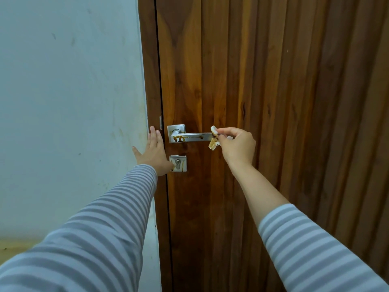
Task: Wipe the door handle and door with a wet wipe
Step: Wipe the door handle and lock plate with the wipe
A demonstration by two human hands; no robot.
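The right hand (237, 146) pinched a stained wet wipe (214, 140) against the tip of the smeared door handle (193, 137); the left hand (154, 151) lay flat, fingers released, on the door (273, 81) frame.

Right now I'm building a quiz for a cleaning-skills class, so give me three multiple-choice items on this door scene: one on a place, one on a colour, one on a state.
1. Where is the crumpled white wet wipe?
A. at the free end of the silver metal lever door handle
B. on the square keyhole plate
C. on the pale wall

2. What colour are the smears on the handle?
A. blue
B. brown-orange
C. green

3. What is the left hand doing?
A. gripping the handle
B. holding a second wipe
C. lying flat and open at the edge of the brown wooden door

Answers: 1 A, the right hand pinches the wipe at the lever's tip. 2 B, rusty streaks show near the lever's base. 3 C, its fingers are spread and hold nothing.
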